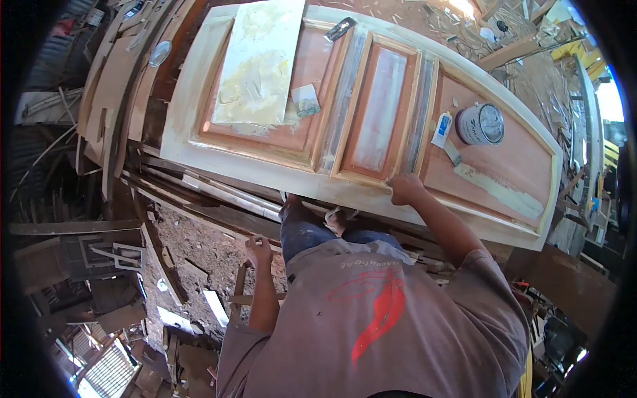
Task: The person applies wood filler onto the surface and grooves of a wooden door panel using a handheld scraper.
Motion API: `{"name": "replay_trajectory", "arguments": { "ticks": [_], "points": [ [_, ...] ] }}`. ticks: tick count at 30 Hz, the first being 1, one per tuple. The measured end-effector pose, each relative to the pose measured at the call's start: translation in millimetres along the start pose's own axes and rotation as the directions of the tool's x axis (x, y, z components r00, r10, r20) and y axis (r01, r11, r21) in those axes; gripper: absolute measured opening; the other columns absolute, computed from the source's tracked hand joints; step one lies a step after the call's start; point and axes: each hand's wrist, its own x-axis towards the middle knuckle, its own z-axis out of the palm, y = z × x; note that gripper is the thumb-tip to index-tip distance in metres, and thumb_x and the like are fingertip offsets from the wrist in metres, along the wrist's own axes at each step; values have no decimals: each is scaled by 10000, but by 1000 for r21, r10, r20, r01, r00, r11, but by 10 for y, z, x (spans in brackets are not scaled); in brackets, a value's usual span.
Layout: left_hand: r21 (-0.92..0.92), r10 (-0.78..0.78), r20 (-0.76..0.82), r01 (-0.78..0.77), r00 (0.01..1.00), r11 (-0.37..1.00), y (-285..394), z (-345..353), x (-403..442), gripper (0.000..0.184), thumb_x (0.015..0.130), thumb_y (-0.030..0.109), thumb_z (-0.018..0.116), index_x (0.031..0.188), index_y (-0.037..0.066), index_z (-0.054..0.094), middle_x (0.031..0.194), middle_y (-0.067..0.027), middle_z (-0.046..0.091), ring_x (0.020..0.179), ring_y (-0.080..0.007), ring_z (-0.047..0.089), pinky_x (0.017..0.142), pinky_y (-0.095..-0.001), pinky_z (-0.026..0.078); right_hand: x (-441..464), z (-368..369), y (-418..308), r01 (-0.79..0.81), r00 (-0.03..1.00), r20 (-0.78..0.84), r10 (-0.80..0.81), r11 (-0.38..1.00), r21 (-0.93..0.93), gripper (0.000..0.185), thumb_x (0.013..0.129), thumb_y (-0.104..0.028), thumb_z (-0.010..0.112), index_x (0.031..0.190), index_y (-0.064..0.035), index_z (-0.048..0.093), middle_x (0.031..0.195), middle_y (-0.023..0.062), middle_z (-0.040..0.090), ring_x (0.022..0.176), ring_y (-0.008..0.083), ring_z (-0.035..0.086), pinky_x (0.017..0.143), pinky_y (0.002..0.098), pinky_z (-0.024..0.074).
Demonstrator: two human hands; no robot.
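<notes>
A pale wooden panel door [265, 154] with reddish recessed panels lies flat before me. My right hand [405, 189] is closed at its near edge, below the narrow middle panel; what its fingers hold, if anything, is hidden. My left hand [259, 252] hangs below the door, its fingers loosely bent and apart, with nothing visible in them. On the right panel stand an open can [480, 125] and a white-and-blue tube [441, 130]. A putty knife [452, 152] lies beside a pale smear. A stained board [257, 63] covers part of the left panel.
A small scraper plate [305, 101] lies near the board, and a dark block [340, 30] sits at the door's far edge. Long planks [106, 113] are stacked at the left. Wood scraps litter the ground. My legs are close against the door's near side.
</notes>
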Motion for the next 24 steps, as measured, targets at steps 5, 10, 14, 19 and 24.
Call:
{"name": "replay_trajectory", "arguments": {
  "ticks": [5, 10, 14, 19, 24],
  "points": [
    [-70, 21, -81, -26, 996, 997, 9, -205, -26, 285, 882, 252, 704, 1079, 46, 692, 1157, -207, 629, 1039, -395, 635, 913, -510, 524, 39, -141, -5, 60, 996, 66, -53, 991, -117, 287, 745, -225, 700, 973, -87, 807, 1032, 175, 770, 1027, 361, 740, 870, 488, 590],
    [-135, -41, -180, 17, 983, 991, 163, -519, -86, 300, 893, 252, 685, 1096, 33, 710, 1137, -199, 641, 966, -365, 664, 838, -479, 550, -42, -279, -36, 115, 990, 102, -100, 982, -150, 290, 745, -244, 704, 962, -84, 807, 1054, 189, 768, 1007, 374, 734, 873, 483, 590],
    [-229, 28, -223, -81, 974, 970, 269, -613, 240, 266, 914, 219, 681, 1089, 26, 734, 1075, -180, 658, 950, -332, 673, 835, -441, 549, -72, -127, 147, 174, 983, -68, -168, 979, 105, 309, 755, -251, 702, 1001, -90, 797, 1057, 205, 759, 1005, 391, 724, 870, 487, 580],
    [-327, 149, -226, -219, 963, 919, 719, -677, 1192, 211, 934, 161, 687, 1080, 11, 718, 1024, -157, 692, 914, -304, 681, 829, -417, 548, -60, -354, -138, 135, 931, -356, 82, 830, 542, 301, 787, -206, 702, 1045, -69, 777, 1011, 226, 735, 985, 429, 700, 854, 506, 558],
    [-350, 265, -182, -314, 947, 883, 1488, -837, 2436, 227, 951, 170, 691, 1111, 11, 703, 1049, -176, 707, 926, -311, 696, 823, -427, 555, 394, -644, -677, 74, 829, -460, 317, 754, 653, 376, 795, -159, 729, 1152, -43, 750, 1020, 226, 723, 946, 438, 686, 856, 494, 555]
  ]
}}
